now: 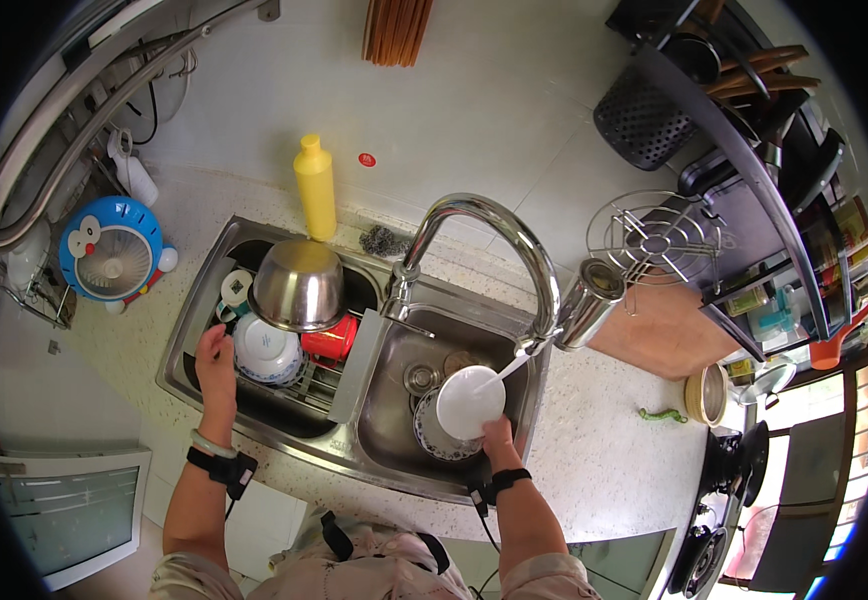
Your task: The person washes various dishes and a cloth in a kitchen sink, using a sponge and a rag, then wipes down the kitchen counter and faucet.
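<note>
My right hand [499, 439] grips the rim of a small white bowl [460, 409] over the right basin. From the arched chrome faucet [531, 262] a stream of water runs onto that bowl. Beneath it, a flower-edged plate or bowl [434, 439] rests in the basin, partly covered. My left hand [216, 367] hovers empty at the left end of the sink, its fingers loosely curled. Just right of it are stacked blue-patterned white bowls [265, 349] on a metal rack. Also over that left basin are an upside-down steel pot [303, 285], a red mug [331, 340] and a white cup [237, 289].
A yellow squeeze bottle [316, 187] and a steel wool scrubber [379, 241] stand behind the sink. Left is a blue cartoon fan [111, 247]. On the right are a steel canister [591, 304], a wooden cutting board [659, 326] and a black utensil rack [741, 157].
</note>
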Tool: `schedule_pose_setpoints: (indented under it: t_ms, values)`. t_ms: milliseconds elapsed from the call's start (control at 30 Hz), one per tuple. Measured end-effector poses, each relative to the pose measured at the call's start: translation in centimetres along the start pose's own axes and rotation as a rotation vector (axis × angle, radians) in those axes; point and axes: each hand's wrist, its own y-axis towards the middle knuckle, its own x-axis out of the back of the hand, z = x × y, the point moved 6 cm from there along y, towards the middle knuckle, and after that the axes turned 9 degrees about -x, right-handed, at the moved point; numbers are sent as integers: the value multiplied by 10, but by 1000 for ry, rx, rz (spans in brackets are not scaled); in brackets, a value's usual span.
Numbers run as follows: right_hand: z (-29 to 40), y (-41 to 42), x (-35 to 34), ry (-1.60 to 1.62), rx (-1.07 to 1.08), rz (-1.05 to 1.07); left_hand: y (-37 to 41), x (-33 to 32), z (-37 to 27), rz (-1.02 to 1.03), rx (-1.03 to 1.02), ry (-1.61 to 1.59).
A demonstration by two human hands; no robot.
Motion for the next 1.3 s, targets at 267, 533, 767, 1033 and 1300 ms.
schedule_pose_setpoints:
  t_ms: [267,533,767,1033,1300]
  values:
    - [62,-65,-43,486,-159,289,-76,-72,-50,329,-130,-3]
    - [57,-104,-41,159,-295,445,-167,-174,-109,903,-462,156]
    - [55,-131,-46,27,-378,584,-234,-233,-105,1344,-817,406]
    - [91,-136,-48,-92,50,336,-214,-244,-60,1137,32,10]
    - [122,-104,-40,-269,470,-148,-224,-290,-41,909,669,-495]
